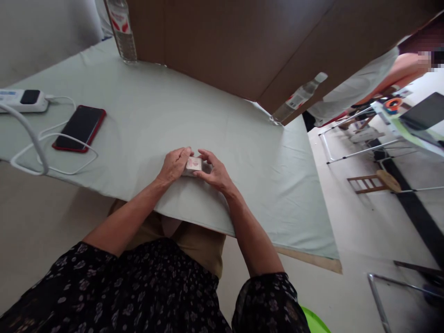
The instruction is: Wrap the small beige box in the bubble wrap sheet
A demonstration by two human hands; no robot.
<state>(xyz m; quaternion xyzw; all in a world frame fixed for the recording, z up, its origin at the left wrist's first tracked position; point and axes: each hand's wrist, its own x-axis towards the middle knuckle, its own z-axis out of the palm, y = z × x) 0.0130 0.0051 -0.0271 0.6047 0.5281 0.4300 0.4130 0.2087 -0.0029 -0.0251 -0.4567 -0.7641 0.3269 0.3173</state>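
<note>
Small box: a pale little box (193,165) with a reddish mark on its face sits at the middle of the frame, low on the cloth, pinched between both hands so that it cannot slide on the smooth fabric.
Left hand: the left hand (172,165) curls over the box's left end, its grip closed on it with fingertips on top and the heel resting on the cloth, which seems to steady the hold.
Right hand: the right hand (215,173) meets the box from the right, thumb and forefinger closed on its near edge; the other fingers lie loose on the cloth.
Counter: the counter (215,115) wears a pale green cloth and slants across the frame; the box is kept near its front edge, close to the body, where both forearms can reach without stretching.
Phone: a dark phone (79,127) in a red case lies flat at the left of the frame, well apart from the hands.
Power strip: a white power strip (22,100) sits at the far left edge, its cables looping around the phone.
Bottles: one clear bottle (121,30) stands at the upper left against a brown board; another (299,98) leans at the counter's far right corner.
</note>
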